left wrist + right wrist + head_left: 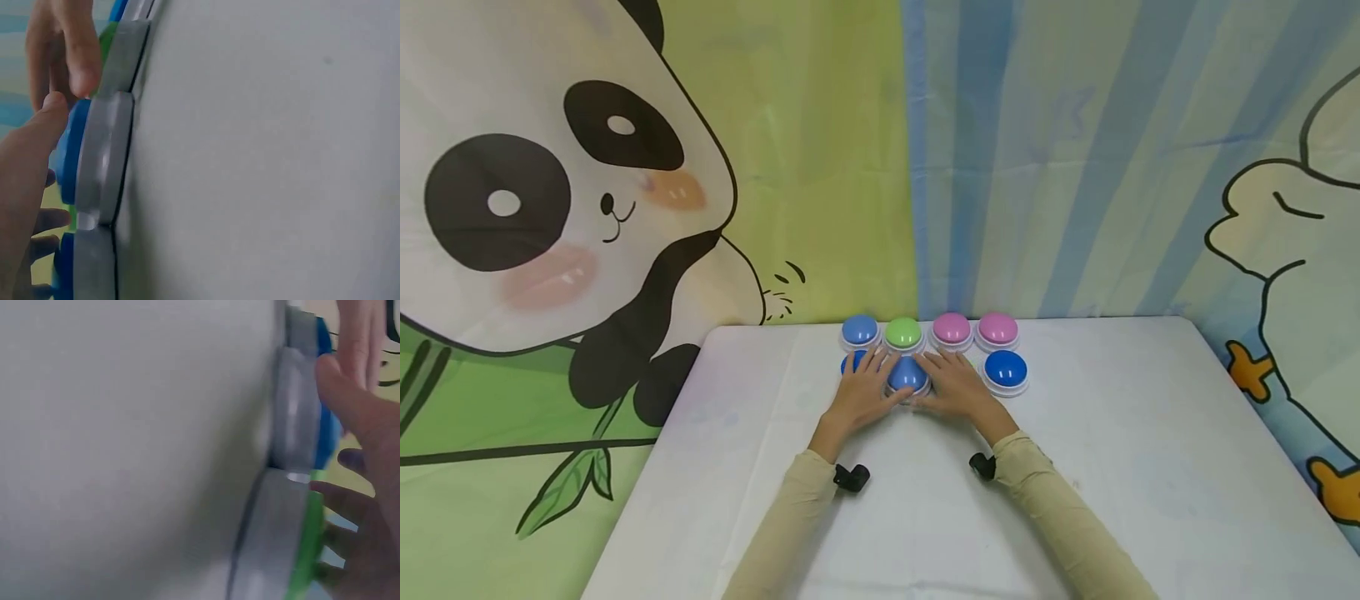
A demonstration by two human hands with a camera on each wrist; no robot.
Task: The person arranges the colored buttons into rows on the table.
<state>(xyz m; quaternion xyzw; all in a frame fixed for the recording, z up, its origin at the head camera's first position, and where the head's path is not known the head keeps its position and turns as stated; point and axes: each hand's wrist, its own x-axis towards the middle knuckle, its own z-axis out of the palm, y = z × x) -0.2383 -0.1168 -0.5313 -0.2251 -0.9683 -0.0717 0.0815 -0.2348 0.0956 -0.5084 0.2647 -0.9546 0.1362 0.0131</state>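
Between my two hands sits a blue dome push button (907, 375) on a clear, pale round base, in the near row. My left hand (863, 393) spreads its fingers over another blue button (64, 269) to the left, thumb along the middle button's near side. My right hand (958, 387) reaches in from the other side, fingers extended over a green button (309, 550) that it mostly covers in the head view. Both thumbs are at the middle button's near edge; whether they press it I cannot tell. A darker blue button (1005, 368) stands right of the right hand.
Behind them, along the table's far edge, stand a blue button (859, 330), a green button (903, 333) and two pink buttons (952, 329). The white table (1120, 450) extends to both sides. A printed cloth backdrop (827, 167) hangs directly behind.
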